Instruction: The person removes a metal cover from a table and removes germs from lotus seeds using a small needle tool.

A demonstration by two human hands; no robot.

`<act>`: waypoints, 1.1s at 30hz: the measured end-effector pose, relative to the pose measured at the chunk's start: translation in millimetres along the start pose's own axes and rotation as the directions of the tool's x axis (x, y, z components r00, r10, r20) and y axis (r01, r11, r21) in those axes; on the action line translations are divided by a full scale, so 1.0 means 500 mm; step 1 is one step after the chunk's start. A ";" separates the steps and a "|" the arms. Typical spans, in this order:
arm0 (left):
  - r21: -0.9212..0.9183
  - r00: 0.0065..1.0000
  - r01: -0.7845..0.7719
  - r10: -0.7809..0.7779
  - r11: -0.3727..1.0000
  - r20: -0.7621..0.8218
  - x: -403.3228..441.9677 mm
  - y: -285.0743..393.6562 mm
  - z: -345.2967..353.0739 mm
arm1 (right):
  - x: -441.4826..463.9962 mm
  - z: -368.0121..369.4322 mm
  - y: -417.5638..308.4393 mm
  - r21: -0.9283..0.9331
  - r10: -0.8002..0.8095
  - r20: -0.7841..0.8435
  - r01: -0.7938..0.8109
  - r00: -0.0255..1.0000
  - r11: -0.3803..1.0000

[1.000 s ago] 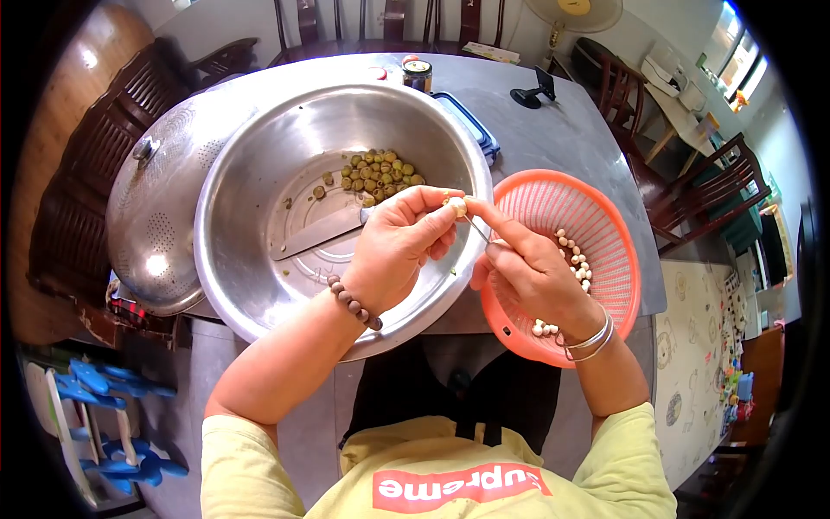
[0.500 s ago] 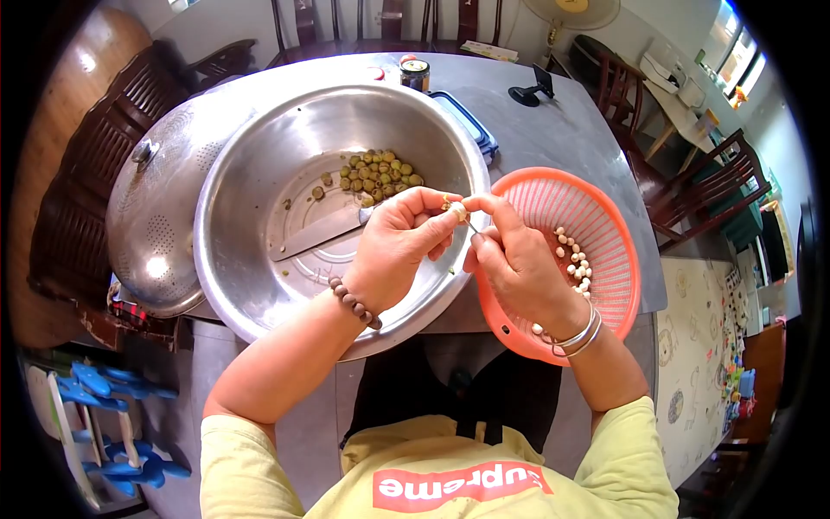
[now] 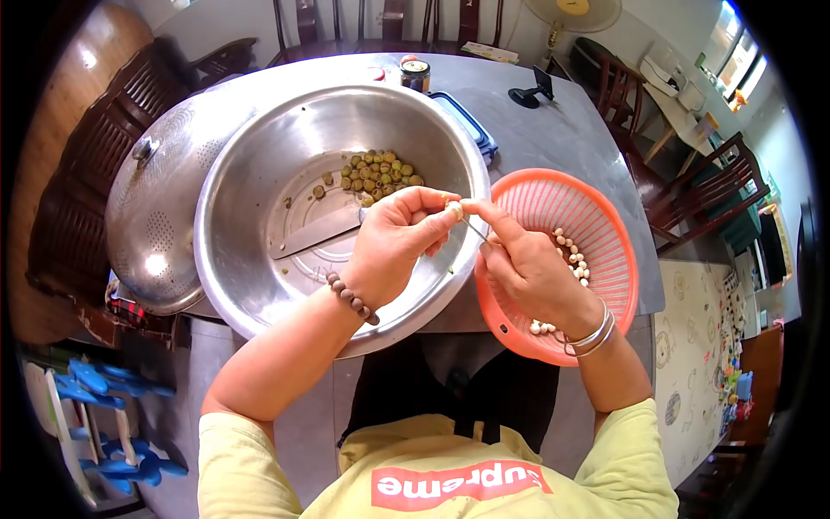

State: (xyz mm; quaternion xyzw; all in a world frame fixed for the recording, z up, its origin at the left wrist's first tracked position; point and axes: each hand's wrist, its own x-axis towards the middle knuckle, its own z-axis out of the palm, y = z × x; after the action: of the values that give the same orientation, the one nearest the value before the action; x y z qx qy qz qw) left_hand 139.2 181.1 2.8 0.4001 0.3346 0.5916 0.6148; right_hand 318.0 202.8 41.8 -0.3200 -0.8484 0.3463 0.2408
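Above the right rim of the steel basin [image 3: 212, 251], my left hand [image 3: 399, 232] is closed, pinching a small pale seed [image 3: 457, 208] between thumb and fingertips. My right hand [image 3: 534, 272] grips a thin metal pick [image 3: 473, 228], its handle mostly hidden in the palm. The pick's tip reaches the seed, and my right index finger is stretched out against it. Several round green-brown seeds [image 3: 376, 176] lie at the far side of the basin floor. A broad-bladed knife [image 3: 316, 235] lies there too, its handle partly behind my left hand.
An orange plastic basket [image 3: 629, 259] at the right holds several white peeled seeds [image 3: 572, 253]. A perforated steel lid [image 3: 160, 203] leans left of the basin. Behind stand a dark jar [image 3: 415, 76], a blue-rimmed container [image 3: 467, 121] and a black stand [image 3: 529, 93].
My right hand has drawn back slightly down and right, so more of the pick's shaft shows. The right index finger is straighter. My left hand stays almost in place with the seed.
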 end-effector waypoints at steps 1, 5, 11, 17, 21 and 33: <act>0.006 1.000 0.002 -0.002 1.000 -0.006 -0.001 -0.001 0.001 | 0.000 0.000 -0.001 -0.047 -0.006 -0.001 0.006 1.000 0.999; 0.025 1.000 0.000 0.001 1.000 -0.005 -0.002 -0.003 0.001 | 0.002 0.013 0.005 -0.055 -0.030 -0.043 0.028 0.999 0.998; 0.031 1.000 -0.022 0.022 0.999 -0.010 -0.001 -0.006 -0.004 | 0.006 0.028 0.015 -0.011 -0.073 -0.075 0.073 0.995 0.997; 0.033 0.999 0.005 -0.006 0.999 0.038 -0.005 -0.009 -0.002 | 0.013 0.046 0.028 0.028 -0.133 -0.172 0.139 0.976 0.990; 0.019 0.999 -0.014 0.013 1.000 0.035 -0.007 -0.004 0.001 | 0.013 0.039 0.016 0.017 -0.085 -0.140 0.088 0.986 0.996; -0.140 0.996 0.086 -0.082 0.986 0.035 0.002 -0.001 -0.017 | 0.003 0.032 0.019 -0.045 -0.150 -0.118 0.145 0.982 0.988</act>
State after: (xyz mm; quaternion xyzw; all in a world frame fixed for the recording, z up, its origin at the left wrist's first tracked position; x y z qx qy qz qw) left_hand 132.1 182.6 -1.3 0.3495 0.2994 0.5814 0.6709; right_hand 310.5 202.1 25.0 -0.2811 -0.8597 0.2919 0.3110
